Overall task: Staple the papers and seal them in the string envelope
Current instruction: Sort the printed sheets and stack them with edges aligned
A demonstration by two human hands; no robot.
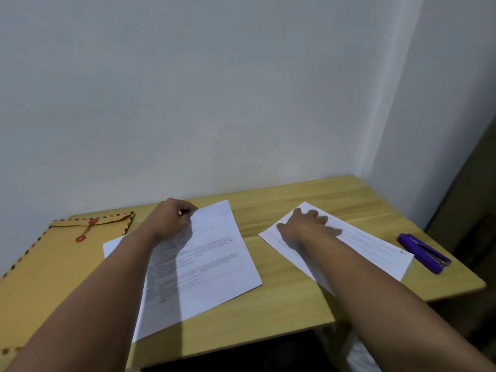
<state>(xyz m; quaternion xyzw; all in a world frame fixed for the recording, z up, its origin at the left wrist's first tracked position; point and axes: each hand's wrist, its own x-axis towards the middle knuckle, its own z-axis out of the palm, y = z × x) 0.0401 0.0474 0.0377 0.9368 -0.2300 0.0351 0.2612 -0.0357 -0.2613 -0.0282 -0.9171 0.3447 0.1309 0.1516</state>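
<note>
while the printed papers (204, 264) lie in the middle of the wooden table (281, 304), the left hand (169, 221) pinches their top edge. the right hand (303, 226) lies flat and spread on another sheet (370, 245). the string envelope (53, 253) sits tied at the far left, the purple stapler (424, 253) far right.

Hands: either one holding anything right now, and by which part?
Left hand pinches the left paper at its far top edge. Right hand lies flat on the right sheet, gripping nothing.

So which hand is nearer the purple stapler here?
Right. The right hand lies flat on the white sheet beside the purple stapler, not touching the stapler. The left hand grips the other printed sheet, further away, near the yellow string envelope.
</note>
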